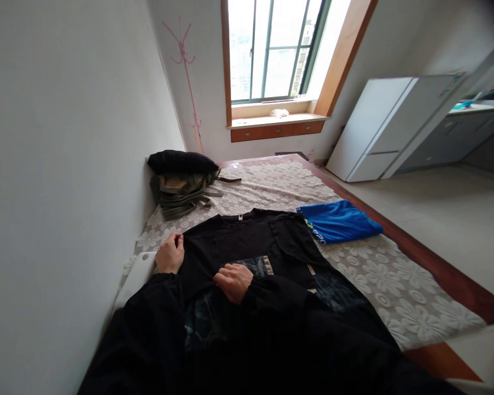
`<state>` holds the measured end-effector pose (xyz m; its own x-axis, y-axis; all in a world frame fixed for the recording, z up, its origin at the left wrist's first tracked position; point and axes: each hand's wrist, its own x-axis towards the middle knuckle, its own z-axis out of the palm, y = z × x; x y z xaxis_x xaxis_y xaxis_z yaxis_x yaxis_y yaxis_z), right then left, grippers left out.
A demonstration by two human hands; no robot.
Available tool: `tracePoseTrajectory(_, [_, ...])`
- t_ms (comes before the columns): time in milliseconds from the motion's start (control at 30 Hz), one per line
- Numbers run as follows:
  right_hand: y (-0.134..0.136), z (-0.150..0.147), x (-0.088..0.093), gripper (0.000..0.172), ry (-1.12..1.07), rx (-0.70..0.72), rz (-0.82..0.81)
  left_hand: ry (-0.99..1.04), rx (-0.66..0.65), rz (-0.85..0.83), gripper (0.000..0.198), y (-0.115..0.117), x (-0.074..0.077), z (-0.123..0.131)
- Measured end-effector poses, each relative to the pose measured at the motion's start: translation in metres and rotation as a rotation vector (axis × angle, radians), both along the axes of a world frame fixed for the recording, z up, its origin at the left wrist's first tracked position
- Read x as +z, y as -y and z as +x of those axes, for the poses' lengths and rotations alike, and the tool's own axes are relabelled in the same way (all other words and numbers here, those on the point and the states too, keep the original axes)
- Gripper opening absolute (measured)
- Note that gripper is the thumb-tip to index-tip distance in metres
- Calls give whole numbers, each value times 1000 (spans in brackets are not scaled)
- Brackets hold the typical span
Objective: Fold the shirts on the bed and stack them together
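Note:
A black T-shirt [242, 236] lies spread on the lace-covered table, its collar pointing away from me. Dark marbled panels and a small beige-striped patch show on its front. My left hand [170, 254] is closed on the shirt's left edge, near the shoulder, with the fingertips bent down. Over the middle of the shirt, my right hand [234, 281] is closed in a pinch on the fabric. My dark sleeves hide the lower part of the shirt. A folded blue garment [340, 221] with pale lettering touches the shirt's far right side.
A patterned tablecloth [411, 280] covers the table with a reddish wood edge [448, 285]. At the far left sit an olive backpack [179, 192] and a black cushion-like bundle [183, 162]. A white board with a handle hole [138, 277] lies by the left wall. A white fridge [379, 129] stands beyond.

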<state>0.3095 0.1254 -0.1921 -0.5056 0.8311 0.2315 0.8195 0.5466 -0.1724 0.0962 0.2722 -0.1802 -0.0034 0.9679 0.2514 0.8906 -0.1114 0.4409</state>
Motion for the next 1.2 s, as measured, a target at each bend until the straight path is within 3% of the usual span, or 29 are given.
tracePoseTrajectory(133, [0, 1, 10, 7, 16, 32, 32, -33, -25, 23, 26, -2, -2, 1])
tracePoseTrajectory(267, [1, 3, 16, 14, 39, 61, 37, -46, -44, 36, 26, -1, -2, 2])
tracePoseTrajectory(433, [3, 4, 14, 25, -116, 117, 75, -60, -47, 92, 26, 5, 5, -1])
tracePoseTrajectory(533, [3, 4, 11, 33, -128, 229, 53, -93, -107, 124, 28, 15, 12, 1])
tracePoseTrajectory(633, [1, 5, 6, 38, -106, 232, -21, -165, -185, 127, 32, 30, 14, 13])
tracePoseTrajectory(800, [0, 7, -1, 46, -120, 219, -114, -251, -344, -47, 51, 54, 2, 41])
tracePoseTrajectory(900, [-1, 7, 0, 43, -179, 258, -93, -253, -329, -128, 58, 54, -6, 47])
tracePoseTrajectory(967, [-3, 7, 1, 40, -253, 185, -63, -233, -320, -131, 62, 50, -8, 46])
tracePoseTrajectory(1067, [-7, 8, 3, 30, -358, -109, -33, -173, -323, -130, 66, 53, -6, 39])
tracePoseTrajectory(1133, [-10, 10, 2, 29, -395, -248, -38, -130, -349, -124, 70, 67, -5, 29])
tracePoseTrajectory(1200, [-12, 11, 0, 31, -405, -270, -52, -79, -412, -97, 72, 92, -5, 15])
